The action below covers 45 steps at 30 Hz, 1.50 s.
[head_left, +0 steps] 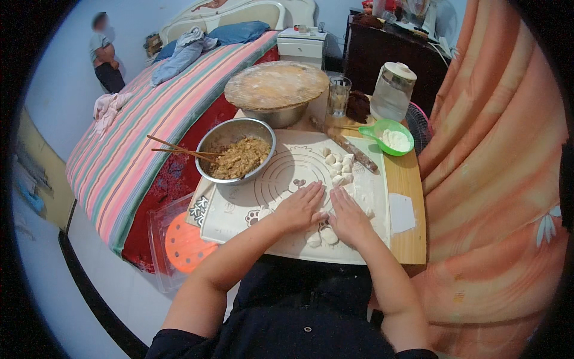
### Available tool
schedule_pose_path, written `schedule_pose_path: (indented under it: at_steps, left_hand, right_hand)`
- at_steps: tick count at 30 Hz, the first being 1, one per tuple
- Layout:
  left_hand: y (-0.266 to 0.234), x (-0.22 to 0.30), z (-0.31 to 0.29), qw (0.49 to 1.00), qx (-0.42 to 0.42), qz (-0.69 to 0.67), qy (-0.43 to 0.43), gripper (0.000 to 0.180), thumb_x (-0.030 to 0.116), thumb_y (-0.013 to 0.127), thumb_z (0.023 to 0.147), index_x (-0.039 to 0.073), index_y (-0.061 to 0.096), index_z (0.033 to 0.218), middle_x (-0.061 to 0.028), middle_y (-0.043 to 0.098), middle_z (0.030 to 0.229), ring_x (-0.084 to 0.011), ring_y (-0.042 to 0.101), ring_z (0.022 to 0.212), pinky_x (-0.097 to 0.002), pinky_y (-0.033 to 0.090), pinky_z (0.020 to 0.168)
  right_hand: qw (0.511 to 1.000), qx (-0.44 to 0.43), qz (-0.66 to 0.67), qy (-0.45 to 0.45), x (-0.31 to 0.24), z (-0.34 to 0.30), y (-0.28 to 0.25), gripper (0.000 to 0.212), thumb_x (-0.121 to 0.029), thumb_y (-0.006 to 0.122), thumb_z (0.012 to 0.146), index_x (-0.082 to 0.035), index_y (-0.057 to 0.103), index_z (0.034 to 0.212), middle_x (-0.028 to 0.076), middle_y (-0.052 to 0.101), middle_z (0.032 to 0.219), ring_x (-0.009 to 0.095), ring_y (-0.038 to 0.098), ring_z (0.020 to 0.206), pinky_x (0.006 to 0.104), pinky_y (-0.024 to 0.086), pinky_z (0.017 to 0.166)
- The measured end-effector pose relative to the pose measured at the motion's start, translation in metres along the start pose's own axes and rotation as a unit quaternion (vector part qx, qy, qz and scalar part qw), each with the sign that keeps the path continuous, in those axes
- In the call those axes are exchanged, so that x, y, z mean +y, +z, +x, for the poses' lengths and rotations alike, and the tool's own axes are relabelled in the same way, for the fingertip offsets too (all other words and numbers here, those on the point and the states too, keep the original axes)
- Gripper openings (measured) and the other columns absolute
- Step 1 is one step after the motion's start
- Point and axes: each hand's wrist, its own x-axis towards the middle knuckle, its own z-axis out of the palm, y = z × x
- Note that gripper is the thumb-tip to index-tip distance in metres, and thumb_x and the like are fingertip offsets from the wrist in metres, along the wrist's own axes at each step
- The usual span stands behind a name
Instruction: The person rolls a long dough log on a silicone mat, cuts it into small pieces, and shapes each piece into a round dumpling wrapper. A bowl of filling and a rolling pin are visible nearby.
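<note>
My left hand (302, 206) and my right hand (350, 218) lie side by side over a white silicone mat (239, 206), fingers stretched out and palms down. Small pieces of white dough (338, 164) are clustered just beyond my fingertips. A few more dough pieces (327, 236) sit on the near side, between and below my hands. Whether any dough is under my palms is hidden. A floury rolling pin (357, 151) rests at the mat's far right. To the left of my hands stands a steel bowl (206, 142) of brownish filling (244, 158), with chopsticks (179, 151) leaning out.
A green bowl (382, 127) of white flour stands at the table's right, near a lidded water jug (393, 90) and a glass (339, 99). A round floury board (275, 84) covers a metal basin. Left is a striped bed (149, 119); a person (104, 54) stands beyond.
</note>
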Motion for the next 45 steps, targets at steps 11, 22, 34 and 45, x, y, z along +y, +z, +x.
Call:
schedule_pose_path:
  at_steps: [11, 22, 34, 45]
  left_hand:
    - [-0.025, -0.026, 0.02, 0.939, -0.11, -0.319, -0.072, 0.029, 0.02, 0.058, 0.094, 0.001, 0.065, 0.115, -0.02, 0.053, 0.14, -0.0338, 0.052, 0.128, -0.0394, 0.046, 0.101]
    - [-0.008, 0.015, 0.072, 0.984, 0.122, -0.119, -0.043, 0.027, 0.009, 0.06, 0.084, 0.01, 0.063, 0.11, -0.0116, 0.061, 0.118, -0.0329, 0.06, 0.107, -0.042, 0.052, 0.087]
    - [-0.008, 0.023, 0.068, 0.989, 0.126, -0.06, -0.044, 0.024, 0.014, 0.061, 0.086, 0.011, 0.062, 0.11, -0.0132, 0.061, 0.097, -0.0338, 0.061, 0.097, -0.0412, 0.052, 0.083]
    - [-0.015, 0.004, 0.044, 0.968, 0.109, -0.182, -0.134, 0.016, 0.014, 0.062, 0.085, 0.011, 0.066, 0.1, -0.0123, 0.062, 0.105, -0.0334, 0.062, 0.098, -0.0418, 0.052, 0.08]
  right_hand:
    - [0.89, 0.014, 0.445, 0.098, 0.016, -0.011, -0.024, 0.032, -0.013, 0.057, 0.093, -0.001, 0.065, 0.121, 0.017, 0.044, 0.149, 0.03, 0.045, 0.136, 0.0351, 0.037, 0.11]
    - [0.966, 0.181, 0.135, 0.128, 0.047, -0.05, -0.02, 0.035, -0.008, 0.069, 0.082, -0.001, 0.066, 0.117, 0.015, 0.065, 0.111, 0.033, 0.059, 0.107, 0.0391, 0.046, 0.096]
    - [0.962, 0.214, 0.14, 0.093, 0.039, -0.024, -0.009, 0.028, 0.002, 0.057, 0.082, -0.004, 0.068, 0.108, 0.013, 0.061, 0.107, 0.033, 0.056, 0.106, 0.0409, 0.047, 0.093]
    - [0.968, 0.2, 0.1, 0.115, 0.057, -0.027, -0.012, 0.023, 0.0, 0.061, 0.081, -0.004, 0.065, 0.103, 0.013, 0.064, 0.104, 0.034, 0.058, 0.103, 0.0425, 0.048, 0.089]
